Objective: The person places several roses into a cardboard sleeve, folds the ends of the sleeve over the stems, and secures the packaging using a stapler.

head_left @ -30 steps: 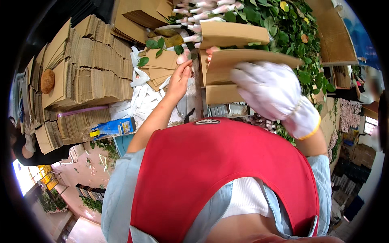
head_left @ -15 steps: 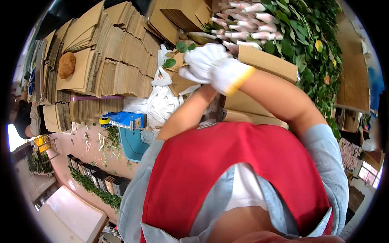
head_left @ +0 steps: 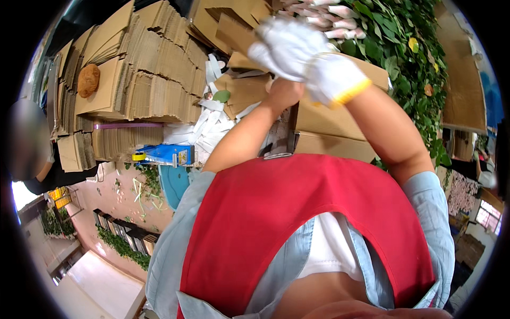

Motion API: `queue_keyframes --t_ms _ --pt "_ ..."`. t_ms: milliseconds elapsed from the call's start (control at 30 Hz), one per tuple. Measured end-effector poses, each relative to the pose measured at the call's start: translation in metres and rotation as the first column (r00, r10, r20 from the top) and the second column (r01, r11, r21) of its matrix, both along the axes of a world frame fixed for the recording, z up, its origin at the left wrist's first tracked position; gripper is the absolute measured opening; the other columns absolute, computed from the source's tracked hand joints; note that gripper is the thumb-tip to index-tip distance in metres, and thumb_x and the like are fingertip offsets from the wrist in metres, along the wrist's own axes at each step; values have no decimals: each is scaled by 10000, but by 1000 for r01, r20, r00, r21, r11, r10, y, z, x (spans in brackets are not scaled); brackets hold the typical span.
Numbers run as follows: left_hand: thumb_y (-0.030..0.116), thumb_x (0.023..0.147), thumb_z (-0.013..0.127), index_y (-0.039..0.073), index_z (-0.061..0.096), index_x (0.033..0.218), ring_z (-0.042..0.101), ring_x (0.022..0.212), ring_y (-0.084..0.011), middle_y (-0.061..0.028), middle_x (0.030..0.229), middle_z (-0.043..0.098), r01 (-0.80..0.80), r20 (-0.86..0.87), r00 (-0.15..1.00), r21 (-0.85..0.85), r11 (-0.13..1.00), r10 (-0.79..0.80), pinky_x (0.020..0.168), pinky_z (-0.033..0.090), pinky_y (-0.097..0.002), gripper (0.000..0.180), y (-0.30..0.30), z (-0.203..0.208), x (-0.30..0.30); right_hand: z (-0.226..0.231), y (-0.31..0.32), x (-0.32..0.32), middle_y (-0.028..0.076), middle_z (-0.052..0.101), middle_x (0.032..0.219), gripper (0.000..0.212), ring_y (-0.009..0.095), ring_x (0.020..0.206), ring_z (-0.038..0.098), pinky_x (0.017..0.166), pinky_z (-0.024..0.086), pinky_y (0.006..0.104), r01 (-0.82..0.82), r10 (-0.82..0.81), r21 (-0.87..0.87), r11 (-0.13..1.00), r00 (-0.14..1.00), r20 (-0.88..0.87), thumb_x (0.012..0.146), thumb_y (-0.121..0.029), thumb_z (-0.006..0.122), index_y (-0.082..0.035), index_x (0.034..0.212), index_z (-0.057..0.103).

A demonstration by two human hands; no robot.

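My red apron (head_left: 308, 196) fills the lower middle of the view. Ahead of me, the left side of the desk (head_left: 278, 127) carries tall stacks (head_left: 167, 66) of cut cardboard. On the right lies a long heap of green leaves (head_left: 419, 80). Nearer, between my chest and the heap, lies a broad brown board (head_left: 332, 125), partly under my right forearm.

My right hand (head_left: 297, 50), in a white glove with a yellow cuff, crosses over toward the left and is blurred. My bare left hand (head_left: 287, 94) is just below it, the two overlapping in view; whether they touch I cannot tell. The left fingers look curled, but the glove hides part of them, so I cannot say if that grip is clamped on anything. A brown card (head_left: 235, 36) lies right at the tips of my gloved fingers; the blur hides whether the right grip is together on it or apart.

Beyond the glove are pale pink wrapped flowers (head_left: 340, 18), in rows beside the leaves. White strips (head_left: 210, 127) lie in a loose pile left of my left forearm, with a blue dispenser (head_left: 164, 154) near them. A brown lump (head_left: 88, 81) sits on the stacks; a single leaf (head_left: 221, 96) lies by the strips.
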State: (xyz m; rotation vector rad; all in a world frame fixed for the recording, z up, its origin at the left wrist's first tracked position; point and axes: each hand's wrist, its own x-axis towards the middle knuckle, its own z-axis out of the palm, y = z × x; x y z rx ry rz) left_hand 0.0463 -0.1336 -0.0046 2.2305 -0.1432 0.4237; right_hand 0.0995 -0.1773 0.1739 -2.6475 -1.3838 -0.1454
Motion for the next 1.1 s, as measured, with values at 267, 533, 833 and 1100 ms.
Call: queue_keyframes --t_ms 267,533,833,1100 --pt "395 947 445 30 676 1053 630 947 -428 -245 991 670 103 -510 859 103 989 -36 846 488 -511 445 0 32 14 31 -225 -62 123 682 991 342 217 902 656 828 519 332 499 178 155 853 2 -984 861 -266 690 24 1039 657" --pt "381 961 459 4 663 953 624 877 -452 -255 888 667 198 -489 864 118 973 -117 797 482 -521 428 14 24 19 -6 -188 -20 151 661 1026 468 213 933 637 818 529 313 587 -497 -389 709 25 -867 766 -171 752 34 1149 579" --pt "371 967 478 -24 656 917 627 814 -460 -268 833 658 235 -598 796 156 959 -98 736 495 -523 436 20 45 13 -68 -167 -26 58 604 715 435 117 572 546 500 437 272 759 -310 -257 599 -76 -948 726 -269 774 16 990 579" --pt "111 834 675 13 642 952 622 928 -351 -166 1003 676 715 -187 679 -52 698 -710 833 494 -428 157 8 105 -18 -46 -161 -22 148 653 734 467 249 686 644 625 513 374 631 -464 -304 714 102 -880 689 -388 730 18 894 624"
